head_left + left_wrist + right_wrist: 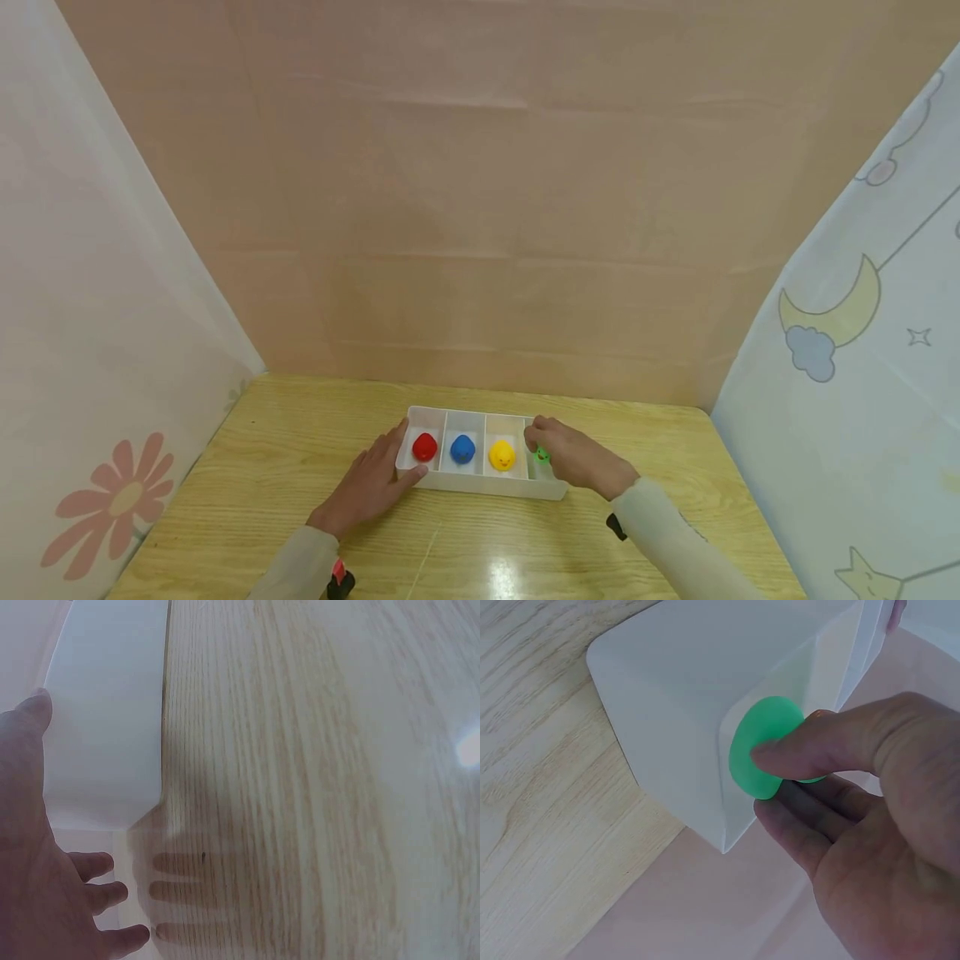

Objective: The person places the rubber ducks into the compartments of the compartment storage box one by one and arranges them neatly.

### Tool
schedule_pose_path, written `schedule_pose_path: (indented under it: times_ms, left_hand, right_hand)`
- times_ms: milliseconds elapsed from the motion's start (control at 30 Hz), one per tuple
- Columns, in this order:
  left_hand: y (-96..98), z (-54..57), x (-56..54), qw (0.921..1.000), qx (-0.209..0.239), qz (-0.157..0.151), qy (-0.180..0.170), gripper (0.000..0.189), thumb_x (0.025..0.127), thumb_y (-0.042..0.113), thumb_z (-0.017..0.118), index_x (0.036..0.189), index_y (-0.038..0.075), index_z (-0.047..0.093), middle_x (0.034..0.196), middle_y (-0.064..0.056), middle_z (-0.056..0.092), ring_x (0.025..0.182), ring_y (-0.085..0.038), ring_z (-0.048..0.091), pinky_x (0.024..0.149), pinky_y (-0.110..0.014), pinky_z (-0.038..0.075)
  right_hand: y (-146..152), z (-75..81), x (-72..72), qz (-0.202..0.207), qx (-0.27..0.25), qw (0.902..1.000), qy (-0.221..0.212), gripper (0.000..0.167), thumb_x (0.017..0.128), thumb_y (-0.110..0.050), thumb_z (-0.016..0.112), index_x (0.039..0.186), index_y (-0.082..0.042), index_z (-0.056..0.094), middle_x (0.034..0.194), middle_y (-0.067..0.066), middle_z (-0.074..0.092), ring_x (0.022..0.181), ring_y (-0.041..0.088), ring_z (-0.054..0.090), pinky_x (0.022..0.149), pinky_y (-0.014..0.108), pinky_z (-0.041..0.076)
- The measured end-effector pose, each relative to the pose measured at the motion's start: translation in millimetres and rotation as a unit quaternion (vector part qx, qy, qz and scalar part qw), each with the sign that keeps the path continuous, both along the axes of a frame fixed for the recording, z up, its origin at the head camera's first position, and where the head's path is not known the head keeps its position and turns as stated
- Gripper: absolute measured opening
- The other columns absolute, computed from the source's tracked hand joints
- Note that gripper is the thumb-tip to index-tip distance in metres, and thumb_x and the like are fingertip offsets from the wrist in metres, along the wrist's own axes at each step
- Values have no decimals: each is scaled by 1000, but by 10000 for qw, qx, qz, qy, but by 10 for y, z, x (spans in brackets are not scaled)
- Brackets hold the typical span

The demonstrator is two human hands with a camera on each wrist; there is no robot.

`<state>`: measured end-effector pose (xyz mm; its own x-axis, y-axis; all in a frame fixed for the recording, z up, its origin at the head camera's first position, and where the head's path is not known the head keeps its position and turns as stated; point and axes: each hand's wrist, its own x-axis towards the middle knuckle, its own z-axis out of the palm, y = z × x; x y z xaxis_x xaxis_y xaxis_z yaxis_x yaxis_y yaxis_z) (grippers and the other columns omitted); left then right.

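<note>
A long white tray (pixel 480 482) with four compartments lies on the table. My right hand (pixel 573 454) is at its right end and pinches a green toy duck (pixel 769 742) between thumb and fingers, over the rightmost compartment. My left hand (pixel 367 479) rests against the tray's left end. In the left wrist view its thumb (pixel 37 709) touches the rim, while the other fingers extend loosely past the corner. A red toy duck (pixel 424 447), a blue toy duck (pixel 462 449) and a yellow toy duck (pixel 502 455) each sit in their own compartment.
The wooden table (pixel 300 450) reaches back to a brown paper-like backdrop (pixel 480 208). White printed sheets stand on both sides, one with a pink flower (pixel 112 508), the other with a moon (pixel 840 317). Light glares off the table's front.
</note>
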<state>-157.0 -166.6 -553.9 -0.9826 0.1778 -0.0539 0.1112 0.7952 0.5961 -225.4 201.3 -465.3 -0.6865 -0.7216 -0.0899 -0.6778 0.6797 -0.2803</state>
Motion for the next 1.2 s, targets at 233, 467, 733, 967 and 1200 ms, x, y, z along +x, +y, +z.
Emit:
schedule_pose_path:
  times_ms: [233, 467, 733, 967, 1200]
  left_hand:
    - [-2, -15, 2, 10000, 3, -9, -58, 99, 102, 71, 52, 174, 19, 9, 177, -15, 29, 162, -44, 31, 127, -72, 28]
    - [-15, -3, 3, 10000, -53, -19, 33, 99, 103, 71, 50, 174, 16, 10, 176, -17, 30, 160, -45, 34, 126, -70, 32]
    - [-26, 27, -6, 10000, -65, -7, -63, 98, 103, 70, 52, 174, 17, 8, 177, -16, 27, 162, -45, 30, 128, -70, 29]
    - [-33, -2, -9, 10000, -45, -20, -82, 100, 102, 71, 52, 174, 18, 8, 177, -16, 29, 162, -45, 31, 128, -69, 30]
    - [-39, -26, -21, 10000, -60, -36, -49, 100, 102, 71, 51, 174, 17, 8, 177, -16, 28, 162, -44, 31, 128, -70, 30]
  right_hand:
    - [-9, -70, 4, 30, 215, 9996, 187, 39, 88, 26, 63, 106, -8, 64, 107, 5, 61, 90, 17, 58, 84, 31, 60]
    - [12, 0, -15, -264, 274, 9992, 92, 37, 90, 20, 63, 114, -7, 69, 120, 6, 66, 99, 24, 65, 91, 42, 60]
    - [-45, 34, -14, -275, 283, 9992, -84, 18, 92, 7, 73, 104, -7, 72, 107, 6, 69, 81, 15, 60, 92, 49, 61]
    - [-111, -52, -14, -130, 376, 9991, 147, 27, 88, -5, 84, 74, -10, 62, 71, -8, 48, 65, 7, 36, 77, 40, 45]
    - [-148, -155, -32, -94, 437, 9986, 279, 34, 85, -13, 89, 68, -14, 60, 63, -10, 51, 63, 6, 32, 73, 34, 27]
